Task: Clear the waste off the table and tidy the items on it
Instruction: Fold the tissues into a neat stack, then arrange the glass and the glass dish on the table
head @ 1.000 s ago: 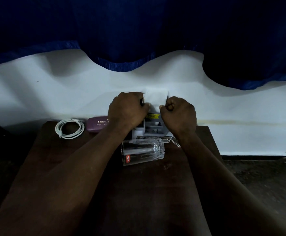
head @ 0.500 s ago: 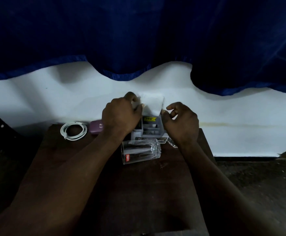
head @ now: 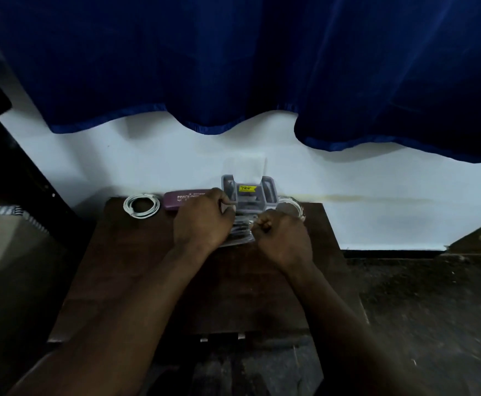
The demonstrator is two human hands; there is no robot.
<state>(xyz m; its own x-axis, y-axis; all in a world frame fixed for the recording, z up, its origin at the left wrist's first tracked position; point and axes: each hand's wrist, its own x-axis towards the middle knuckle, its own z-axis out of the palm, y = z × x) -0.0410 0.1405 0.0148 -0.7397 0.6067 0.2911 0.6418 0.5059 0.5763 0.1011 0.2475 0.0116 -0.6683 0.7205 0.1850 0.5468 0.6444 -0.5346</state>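
Note:
A dark wooden table (head: 153,281) stands against a white wall. At its back edge sits a grey organiser (head: 246,195) with a yellow label, and a white paper (head: 245,167) stands upright in it. A clear glass (head: 240,234) lies on its side in front of the organiser. My left hand (head: 203,222) covers the glass's left end, fingers curled toward the organiser's base; what they grip is hidden. My right hand (head: 283,238) is a closed fist touching the glass's right end.
A purple case (head: 180,199) and a coiled white cable (head: 141,206) lie at the back left. Another clear item (head: 292,207) sits right of the organiser. A blue curtain (head: 233,67) hangs above. Dark floor (head: 419,310) lies to the right.
Both hands let go of the white paper, which now stands in the organiser, and dropped down to the glass. The camera view tilted and pulled back.

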